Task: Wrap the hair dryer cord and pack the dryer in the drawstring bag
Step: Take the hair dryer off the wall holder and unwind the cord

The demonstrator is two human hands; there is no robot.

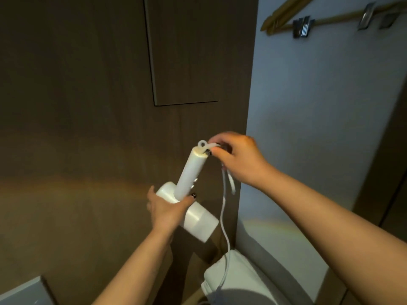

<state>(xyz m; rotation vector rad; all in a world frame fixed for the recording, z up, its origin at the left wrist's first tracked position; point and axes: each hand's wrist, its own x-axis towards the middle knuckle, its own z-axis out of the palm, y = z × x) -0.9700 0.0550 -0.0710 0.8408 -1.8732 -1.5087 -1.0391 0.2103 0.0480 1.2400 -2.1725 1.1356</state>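
Two hands work a white hair dryer (191, 208) held mid-air, centre frame, in front of a dark wood wall panel (88, 106). L hand (164, 209) grips the dryer barrel from approx 9 o'clock, thumb curled over the top by the handle base, fingers wrapped behind. Barrel runs toward 4 o'clock; handle points up toward 1 o'clock, with a small hanging loop at its tip. R hand (236, 156) sits at 3 o'clock of the handle tip, fingers curled and pinching the cord (223, 216) right where it leaves the handle end. From there the cord drops toward 6 o'clock: a short doubled loop hangs just under the R hand, then a single strand falls past the barrel's open end w/o clearly touching it, down onto a white padded thing (237, 276) at approx 5 o'clock of the dryer, low in frame. Can't tell what that white thing is. Pale wall (308, 106) takes the R side; wooden clip hangers (319, 18) hang at 1 o'clock, top corner. Grey surface edge (22, 291) shows at 7 o'clock, bottom corner.
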